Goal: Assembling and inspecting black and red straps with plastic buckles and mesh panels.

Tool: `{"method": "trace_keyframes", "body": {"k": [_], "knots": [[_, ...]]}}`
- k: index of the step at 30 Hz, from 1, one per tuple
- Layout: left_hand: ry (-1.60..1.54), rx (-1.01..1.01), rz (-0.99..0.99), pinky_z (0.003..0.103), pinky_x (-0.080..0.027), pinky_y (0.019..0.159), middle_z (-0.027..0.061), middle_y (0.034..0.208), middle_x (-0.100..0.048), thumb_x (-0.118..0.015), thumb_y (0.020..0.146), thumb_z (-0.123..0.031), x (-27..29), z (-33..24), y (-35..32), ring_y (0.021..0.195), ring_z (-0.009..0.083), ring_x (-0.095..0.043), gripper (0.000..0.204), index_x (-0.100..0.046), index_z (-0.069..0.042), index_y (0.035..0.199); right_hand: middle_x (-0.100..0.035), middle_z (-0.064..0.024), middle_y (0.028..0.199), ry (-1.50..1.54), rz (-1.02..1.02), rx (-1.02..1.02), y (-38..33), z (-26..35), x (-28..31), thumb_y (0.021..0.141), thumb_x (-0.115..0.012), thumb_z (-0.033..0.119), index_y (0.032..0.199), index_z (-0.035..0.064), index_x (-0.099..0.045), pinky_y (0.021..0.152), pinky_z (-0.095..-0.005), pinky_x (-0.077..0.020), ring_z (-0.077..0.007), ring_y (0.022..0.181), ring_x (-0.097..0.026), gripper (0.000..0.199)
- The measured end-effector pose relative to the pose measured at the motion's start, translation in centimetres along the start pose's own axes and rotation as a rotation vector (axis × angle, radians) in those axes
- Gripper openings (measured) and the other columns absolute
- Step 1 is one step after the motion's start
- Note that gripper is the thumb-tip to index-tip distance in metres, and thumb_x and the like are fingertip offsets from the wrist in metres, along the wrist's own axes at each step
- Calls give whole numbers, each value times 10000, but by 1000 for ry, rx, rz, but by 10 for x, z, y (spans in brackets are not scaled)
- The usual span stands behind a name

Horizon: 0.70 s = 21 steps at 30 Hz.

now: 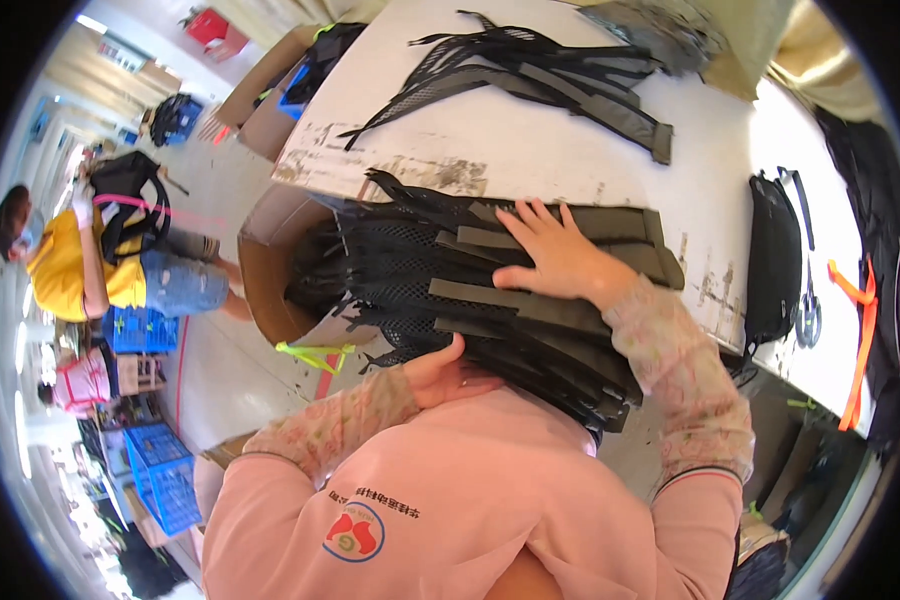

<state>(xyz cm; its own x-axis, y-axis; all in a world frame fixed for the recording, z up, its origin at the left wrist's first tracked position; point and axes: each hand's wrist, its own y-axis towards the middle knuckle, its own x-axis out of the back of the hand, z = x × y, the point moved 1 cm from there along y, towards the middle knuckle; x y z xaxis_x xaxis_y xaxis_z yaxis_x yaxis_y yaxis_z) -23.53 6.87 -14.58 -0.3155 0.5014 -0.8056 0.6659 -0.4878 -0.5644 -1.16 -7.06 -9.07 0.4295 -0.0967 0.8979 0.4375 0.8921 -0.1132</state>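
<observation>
A thick bundle of black mesh strips with grey-brown fabric bands [480, 291] lies in front of me, across the near table edge and over my lap. My right hand [555, 250] rests on top of the bundle, palm down with fingers spread. Against the bundle's near side is my left hand [450, 375], thumb raised and fingers stretched along the edge; part of it is hidden by the strips. To the left, the bundle's mesh ends reach a cardboard box [265, 262] with more black material inside. Another loose pile of mesh strips [530, 75] lies farther back.
The white table [370, 150] has worn patches. At right are a black pouch [773, 260], scissors [808, 322] and an orange strap [858, 350]. A yellow-green strap [315, 354] hangs by the box. Leftward, a person in yellow [55, 265] handles a black backpack [130, 205] near blue crates [165, 480].
</observation>
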Motion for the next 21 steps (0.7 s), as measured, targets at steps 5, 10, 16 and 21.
{"method": "trace_keyframes", "body": {"k": [5, 10, 16, 21], "knots": [[-82, -141, 118, 452, -290, 1068, 122, 1318, -470, -653, 813, -378, 37, 22, 12, 1239, 295, -394, 655, -400, -89, 1343, -285, -257, 1424, 12, -7, 128, -44, 45, -12, 722, -579, 663, 1412, 9, -231, 1085, -534, -154, -395, 1349, -220, 1013], [-104, -98, 197, 472, -269, 1076, 127, 1355, -439, -701, 782, -235, 43, 27, 20, 1242, 318, -393, 640, -419, -75, 1333, -292, -330, 1384, 412, 209, -30, -56, 33, -41, 641, -646, 688, 1427, -9, -151, 1083, -459, -227, -419, 1318, -272, 1161], [-59, -120, 236, 508, -217, 1091, 138, 1431, -326, -693, 785, -373, 21, 25, 16, 1298, 338, -317, 784, -306, -74, 1398, -215, -287, 1439, 629, 317, -86, -21, -3, -56, 618, -727, 616, 1440, -6, -72, 1098, -371, -213, -332, 1347, -242, 1221], [-17, -26, 259, 492, -210, 1099, 133, 1443, -316, -679, 771, -449, 28, 28, 18, 1314, 342, -295, 813, -315, -78, 1396, -255, -180, 1457, 906, 614, -187, -5, -13, -69, 684, -724, 548, 1440, -11, -105, 1085, -320, -223, -244, 1342, -245, 1125]]}}
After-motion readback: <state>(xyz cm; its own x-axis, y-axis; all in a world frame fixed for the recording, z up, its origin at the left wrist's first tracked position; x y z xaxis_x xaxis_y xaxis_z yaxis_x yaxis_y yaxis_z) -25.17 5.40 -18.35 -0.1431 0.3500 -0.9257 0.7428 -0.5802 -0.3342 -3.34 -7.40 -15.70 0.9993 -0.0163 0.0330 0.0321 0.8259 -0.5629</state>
